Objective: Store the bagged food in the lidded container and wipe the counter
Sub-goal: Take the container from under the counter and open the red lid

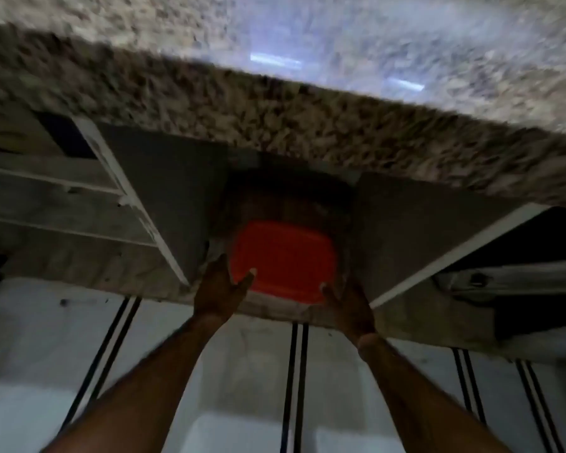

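A container with a red-orange lid (283, 258) sits inside the open cupboard under the speckled granite counter (242, 119). My left hand (221, 289) grips its left near side and my right hand (347, 302) grips its right near side, thumbs resting on the lid's front edge. The container's body below the lid is hidden in shadow. No bagged food shows. The picture is blurred by motion.
Two cupboard doors stand swung open, the left door (164, 194) and the right door (422, 243), flanking the dark opening. Shelves (53, 197) lie to the left. A pale tiled floor with dark double stripes (294, 387) is below.
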